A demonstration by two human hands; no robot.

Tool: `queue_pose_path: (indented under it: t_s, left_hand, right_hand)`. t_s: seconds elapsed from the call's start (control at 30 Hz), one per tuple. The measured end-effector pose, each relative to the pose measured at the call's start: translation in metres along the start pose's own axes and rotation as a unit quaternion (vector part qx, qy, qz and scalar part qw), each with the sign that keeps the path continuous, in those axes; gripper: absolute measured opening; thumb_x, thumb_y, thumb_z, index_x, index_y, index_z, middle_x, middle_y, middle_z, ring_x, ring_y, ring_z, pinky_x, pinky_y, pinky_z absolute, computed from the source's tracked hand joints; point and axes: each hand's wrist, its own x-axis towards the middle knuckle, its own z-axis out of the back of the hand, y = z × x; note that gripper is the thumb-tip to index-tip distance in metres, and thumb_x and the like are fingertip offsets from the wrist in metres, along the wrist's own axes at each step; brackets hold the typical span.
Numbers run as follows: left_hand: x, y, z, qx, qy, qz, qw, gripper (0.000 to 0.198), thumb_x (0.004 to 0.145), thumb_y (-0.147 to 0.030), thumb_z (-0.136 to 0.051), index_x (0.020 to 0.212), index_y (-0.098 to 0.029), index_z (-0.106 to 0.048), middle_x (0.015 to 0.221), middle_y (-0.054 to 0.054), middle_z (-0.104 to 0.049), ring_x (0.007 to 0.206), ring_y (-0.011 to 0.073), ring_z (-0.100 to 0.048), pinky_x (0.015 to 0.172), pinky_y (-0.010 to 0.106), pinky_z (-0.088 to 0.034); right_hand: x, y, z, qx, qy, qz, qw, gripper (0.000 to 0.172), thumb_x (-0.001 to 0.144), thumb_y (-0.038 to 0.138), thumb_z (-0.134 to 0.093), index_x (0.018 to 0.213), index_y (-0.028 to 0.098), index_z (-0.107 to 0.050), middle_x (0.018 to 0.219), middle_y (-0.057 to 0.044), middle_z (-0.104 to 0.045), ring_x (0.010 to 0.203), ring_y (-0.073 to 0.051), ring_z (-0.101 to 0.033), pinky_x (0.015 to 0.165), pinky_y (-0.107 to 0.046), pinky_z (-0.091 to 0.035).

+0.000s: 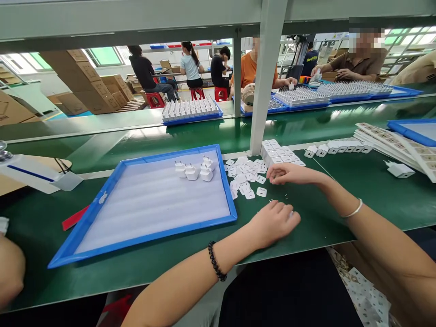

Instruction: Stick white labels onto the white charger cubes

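Observation:
My left hand (275,221), with a black bead bracelet on its wrist, is closed low over the green bench. Its fingers wrap a white plug charger that is mostly hidden; only a bit of white and what look like its prong tips show. My right hand (288,174), a light bangle at its wrist, hovers with loosely bent, parted fingers and nothing visible in them. Just left of it lies a loose pile of white square cover plates (243,175). Behind its fingertips stands a block of white charger bodies (279,153).
A blue-rimmed tray (228,195) at left holds several white plug chargers (191,171). Chargers (337,146) line the right, with a single charger (400,169) and stacked card sheets (395,143) beyond. A post (267,81) rises mid-bench. Another person's arm (10,268) is at far left.

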Motion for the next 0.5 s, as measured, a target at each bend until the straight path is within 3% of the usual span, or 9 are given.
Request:
queue_pose_path:
  t_s: [0.1,0.17,0.3,0.5]
  left_hand:
    - [0.000,-0.008,-0.002,0.073,-0.051,-0.079,0.993,0.022,0.100,-0.011,-0.042,0.113,-0.011,-0.060,0.112,0.013,-0.072,0.102,0.0222,-0.072,0.103,0.041,-0.054]
    - [-0.002,-0.008,-0.003,0.074,-0.063,-0.080,0.992,0.029,0.100,-0.011,-0.042,0.125,-0.010,-0.056,0.112,0.013,-0.073,0.107,0.0234,-0.071,0.104,0.042,-0.053]
    - [-0.005,-0.001,-0.001,-0.009,-0.034,-0.071,0.997,0.043,0.100,-0.009,-0.037,0.143,-0.007,-0.041,0.123,0.015,-0.070,0.116,0.0228,-0.066,0.104,0.039,-0.052]
    - [-0.006,0.003,0.009,-0.164,0.017,-0.060,0.984,0.049,0.098,-0.025,-0.051,0.143,-0.009,-0.036,0.136,0.019,-0.062,0.130,0.0279,-0.057,0.115,0.045,-0.043]
  right_hand:
    - [0.022,-0.010,-0.016,-0.032,-0.010,0.028,0.999,0.036,0.078,0.038,-0.072,0.107,0.018,-0.065,0.086,-0.003,-0.066,0.083,-0.019,-0.062,0.075,-0.032,-0.048]
    - [0.029,-0.016,-0.027,-0.055,-0.009,0.037,0.998,0.036,0.075,0.035,-0.074,0.105,0.018,-0.065,0.077,0.001,-0.058,0.074,-0.017,-0.055,0.068,-0.030,-0.042]
    - [0.031,-0.021,-0.034,-0.092,-0.008,0.047,0.995,0.024,0.077,0.033,-0.071,0.093,0.018,-0.064,0.071,0.004,-0.047,0.068,-0.015,-0.044,0.062,-0.028,-0.035]
    - [0.024,-0.023,-0.024,-0.108,0.016,0.059,0.992,0.028,0.079,0.029,-0.070,0.104,0.016,-0.067,0.081,0.001,-0.049,0.075,-0.016,-0.047,0.067,-0.029,-0.038]
